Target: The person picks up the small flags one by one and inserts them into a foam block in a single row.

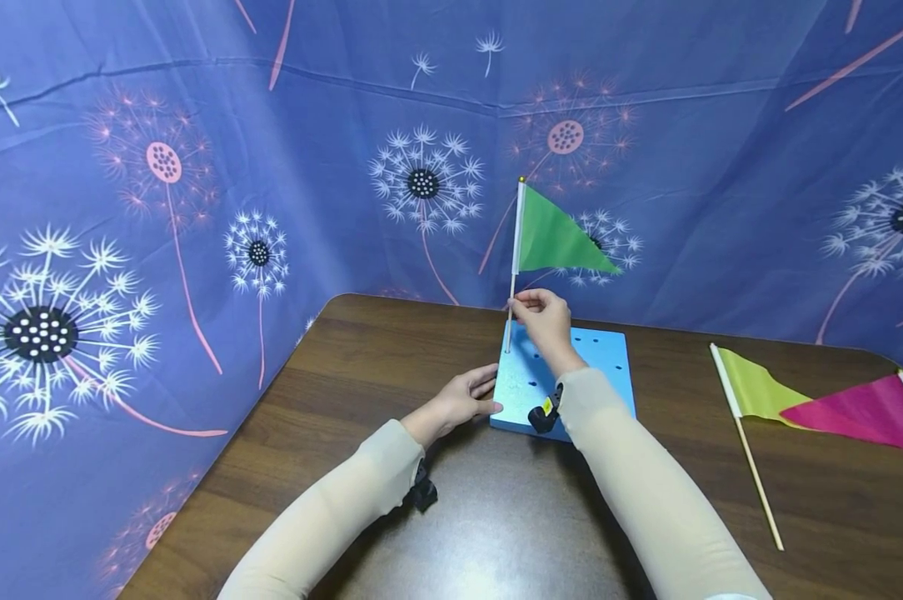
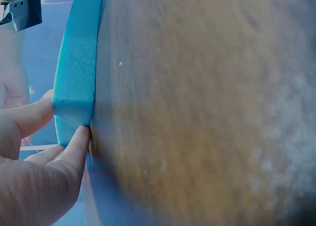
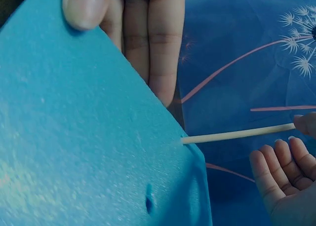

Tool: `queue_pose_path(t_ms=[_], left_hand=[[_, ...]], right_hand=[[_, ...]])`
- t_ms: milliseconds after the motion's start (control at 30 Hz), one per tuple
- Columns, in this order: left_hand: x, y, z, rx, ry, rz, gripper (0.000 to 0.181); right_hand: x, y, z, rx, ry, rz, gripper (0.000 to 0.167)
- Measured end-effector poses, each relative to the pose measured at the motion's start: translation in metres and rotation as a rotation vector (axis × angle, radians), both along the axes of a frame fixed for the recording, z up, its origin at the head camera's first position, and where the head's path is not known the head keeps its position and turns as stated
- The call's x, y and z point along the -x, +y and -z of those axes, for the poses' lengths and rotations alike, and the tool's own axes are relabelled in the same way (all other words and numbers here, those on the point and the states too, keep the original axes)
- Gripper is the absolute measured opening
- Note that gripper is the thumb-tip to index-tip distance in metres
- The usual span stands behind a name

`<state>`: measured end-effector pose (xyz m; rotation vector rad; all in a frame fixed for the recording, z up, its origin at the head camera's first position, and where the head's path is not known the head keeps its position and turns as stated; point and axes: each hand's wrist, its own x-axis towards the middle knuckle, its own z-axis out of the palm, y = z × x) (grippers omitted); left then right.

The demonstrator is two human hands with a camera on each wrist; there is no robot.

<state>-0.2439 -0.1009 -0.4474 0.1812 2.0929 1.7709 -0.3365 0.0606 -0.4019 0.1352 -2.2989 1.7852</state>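
A green triangular flag (image 1: 560, 237) stands nearly upright, tilted slightly right. The lower end of its thin stick (image 3: 237, 133) sits in a hole near the far left corner of a blue foam board (image 1: 515, 387). My right hand (image 1: 545, 321) pinches the stick below the cloth, between thumb and fingertips. At the board's left edge, my left hand (image 1: 462, 398) holds on with the thumb over the top face and the fingers along the side, as the left wrist view of the board's edge (image 2: 76, 83) shows. My right forearm hides part of the board.
Several small holes dot the board. On the table (image 1: 346, 400) to the right lie a yellow flag (image 1: 759, 387) and a magenta flag (image 1: 867, 414), their cloths overlapping. A blue dandelion-print cloth (image 1: 331, 167) hangs behind and left of the table.
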Motion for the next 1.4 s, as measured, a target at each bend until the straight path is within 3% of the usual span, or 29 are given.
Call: queue_pose_path(t_ms=[467, 1033, 1400], left_hand=[[0.0, 0.0, -0.004, 0.002, -0.012, 0.005, 0.072], [0.0, 0.0, 0.001, 0.01, -0.002, -0.001, 0.071], [-0.002, -0.001, 0.0, 0.001, 0.007, 0.013, 0.071]], right_hand=[[-0.005, 0.014, -0.015, -0.077, -0.079, -0.027, 0.034], [-0.02, 0.05, -0.025, -0.186, -0.103, -0.049, 0.043], [-0.03, 0.076, -0.029, -0.22, -0.127, -0.007, 0.045]])
